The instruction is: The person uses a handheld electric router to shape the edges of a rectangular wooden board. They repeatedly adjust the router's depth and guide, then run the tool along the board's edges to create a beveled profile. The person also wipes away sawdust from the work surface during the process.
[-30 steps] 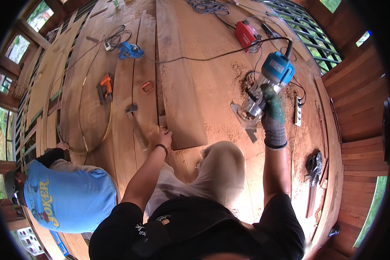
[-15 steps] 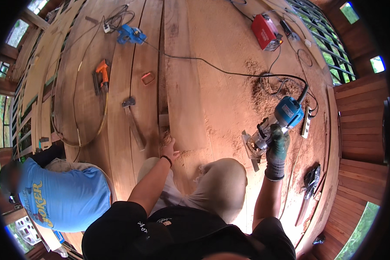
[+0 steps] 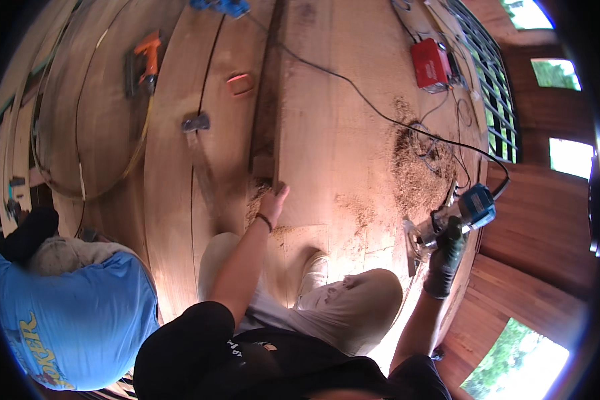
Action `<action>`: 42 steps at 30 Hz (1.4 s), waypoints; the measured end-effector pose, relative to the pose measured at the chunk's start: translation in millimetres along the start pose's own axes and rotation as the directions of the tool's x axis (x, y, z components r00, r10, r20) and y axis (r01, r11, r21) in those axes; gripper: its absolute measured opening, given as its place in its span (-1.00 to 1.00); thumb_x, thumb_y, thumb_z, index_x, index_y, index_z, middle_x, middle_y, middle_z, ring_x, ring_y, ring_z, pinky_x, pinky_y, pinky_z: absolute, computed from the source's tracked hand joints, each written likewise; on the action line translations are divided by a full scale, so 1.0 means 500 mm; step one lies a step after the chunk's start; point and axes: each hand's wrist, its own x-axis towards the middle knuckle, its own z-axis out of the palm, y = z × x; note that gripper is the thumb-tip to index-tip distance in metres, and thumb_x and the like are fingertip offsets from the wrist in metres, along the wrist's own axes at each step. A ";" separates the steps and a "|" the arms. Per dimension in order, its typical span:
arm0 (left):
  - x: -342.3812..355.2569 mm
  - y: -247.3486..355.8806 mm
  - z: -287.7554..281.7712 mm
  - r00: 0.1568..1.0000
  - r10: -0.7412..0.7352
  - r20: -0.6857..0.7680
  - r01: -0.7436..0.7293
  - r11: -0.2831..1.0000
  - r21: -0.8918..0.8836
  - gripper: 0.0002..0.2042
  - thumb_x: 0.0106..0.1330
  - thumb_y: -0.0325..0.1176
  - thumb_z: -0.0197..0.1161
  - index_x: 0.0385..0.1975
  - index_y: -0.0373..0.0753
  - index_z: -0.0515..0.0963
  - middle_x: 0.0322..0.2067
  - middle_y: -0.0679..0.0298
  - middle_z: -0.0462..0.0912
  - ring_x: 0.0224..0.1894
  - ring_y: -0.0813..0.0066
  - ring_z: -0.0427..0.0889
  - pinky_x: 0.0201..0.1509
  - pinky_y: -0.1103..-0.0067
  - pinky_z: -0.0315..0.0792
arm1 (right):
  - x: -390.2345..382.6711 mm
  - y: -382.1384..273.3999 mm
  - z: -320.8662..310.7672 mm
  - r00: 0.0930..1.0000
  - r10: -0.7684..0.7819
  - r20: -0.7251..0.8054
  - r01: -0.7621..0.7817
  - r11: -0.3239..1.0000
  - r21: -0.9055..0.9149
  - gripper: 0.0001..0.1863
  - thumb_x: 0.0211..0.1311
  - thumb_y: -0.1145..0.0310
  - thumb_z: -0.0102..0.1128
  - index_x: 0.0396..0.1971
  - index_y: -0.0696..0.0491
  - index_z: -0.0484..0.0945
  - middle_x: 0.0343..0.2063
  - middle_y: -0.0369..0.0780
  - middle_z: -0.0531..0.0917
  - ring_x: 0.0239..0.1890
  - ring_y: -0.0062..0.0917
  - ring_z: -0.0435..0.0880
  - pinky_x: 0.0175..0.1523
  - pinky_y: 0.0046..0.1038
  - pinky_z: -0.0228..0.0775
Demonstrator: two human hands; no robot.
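Note:
My right hand [image 3: 445,259], in a dark glove, is closed around the body of a blue trim router [image 3: 478,206]. The router is held tilted at the right, its clear base and metal plate pointing left and its black cord running up from the top. My bare left hand [image 3: 271,202], with a dark band at the wrist, rests by the edge of a wide wooden plank [image 3: 340,133]. Its thumb side is stretched out; some of its fingers are hidden. Loose sawdust [image 3: 255,200] lies beside it in the gap along the plank.
A hammer [image 3: 197,123], an orange nail gun [image 3: 147,60] with a hose and a small red frame [image 3: 240,84] lie left. A red machine [image 3: 431,65] stands far right, near piled shavings [image 3: 420,167] and cords. A co-worker in a blue shirt [image 3: 87,307] crouches at left.
The view has shifted. My right hand has carried the router farther right, away from my knees. My left hand has moved slightly up and right along the plank edge.

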 end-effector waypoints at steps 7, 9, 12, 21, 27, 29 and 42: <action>-0.017 -0.001 -0.004 0.997 0.067 0.043 -0.068 0.998 0.015 -0.52 0.36 0.05 0.42 -0.38 -0.38 0.67 -0.49 0.36 0.63 -0.37 0.59 0.52 -0.26 0.48 0.41 | -0.017 -0.040 0.078 0.997 0.005 0.078 0.012 0.977 -0.214 -0.30 0.18 0.06 0.52 0.17 0.18 0.46 -0.09 -0.21 0.67 -0.09 -0.37 0.75 0.05 -0.27 0.65; -0.026 -0.007 -0.002 0.998 0.056 0.018 -0.057 0.998 0.010 -0.54 0.36 0.02 0.43 -0.41 -0.37 0.66 -0.52 0.39 0.60 -0.41 0.62 0.48 -0.30 0.50 0.38 | -0.024 -0.011 0.097 0.996 0.023 0.083 -0.008 0.984 -0.178 -0.28 0.18 0.06 0.52 0.18 0.20 0.45 -0.08 -0.20 0.67 -0.07 -0.36 0.74 0.06 -0.26 0.65; -0.023 -0.003 0.003 0.998 0.066 -0.021 -0.067 0.998 -0.010 -0.56 0.36 -0.01 0.43 -0.44 -0.36 0.65 -0.56 0.46 0.52 -0.45 0.66 0.41 -0.36 0.53 0.31 | -0.005 0.032 0.109 0.995 0.044 0.089 -0.036 0.995 -0.096 -0.26 0.18 0.04 0.52 0.20 0.22 0.46 -0.05 -0.16 0.70 -0.02 -0.34 0.73 0.11 -0.24 0.63; -0.057 0.040 0.019 0.995 0.006 -0.103 -0.013 0.998 -0.066 -0.70 0.44 -0.21 0.38 -0.39 -0.35 0.66 -0.46 0.54 0.49 -0.39 0.74 0.36 -0.32 0.64 0.28 | 0.057 0.055 0.051 0.998 0.044 0.045 -0.038 0.989 -0.143 -0.04 0.03 -0.23 0.59 0.22 0.22 0.47 0.00 -0.10 0.69 -0.02 -0.35 0.71 0.07 -0.27 0.62; -0.071 0.057 0.026 0.987 0.028 -0.160 -0.026 1.000 0.011 -0.65 0.47 -0.22 0.34 -0.08 -0.49 0.67 -0.18 0.28 0.71 -0.15 0.55 0.60 -0.01 0.56 0.47 | 0.103 0.066 0.047 0.996 0.079 0.047 -0.077 0.996 -0.047 -0.07 0.14 -0.06 0.55 0.36 0.19 0.34 0.07 -0.06 0.66 0.09 -0.31 0.67 0.19 -0.20 0.59; -0.072 0.061 0.037 0.984 0.055 -0.167 -0.039 0.995 0.096 -0.64 0.46 -0.22 0.34 -0.10 -0.51 0.67 -0.21 0.26 0.73 -0.18 0.52 0.62 -0.03 0.53 0.48 | 0.118 0.069 0.048 0.995 0.089 0.051 -0.087 0.996 -0.032 -0.06 0.14 -0.06 0.55 0.36 0.19 0.33 0.08 -0.05 0.65 0.10 -0.30 0.67 0.20 -0.21 0.59; -0.068 0.011 0.098 0.956 0.214 -0.200 -0.170 0.962 0.215 -0.61 0.39 -0.10 0.39 -0.12 -0.39 0.70 -0.23 0.21 0.76 -0.17 0.45 0.68 -0.02 0.46 0.53 | 0.231 0.237 -0.008 0.986 -0.116 0.123 0.139 0.970 -0.199 -0.18 0.37 -0.34 0.18 0.18 0.19 0.50 -0.07 -0.13 0.72 -0.22 -0.47 0.75 -0.23 -0.46 0.62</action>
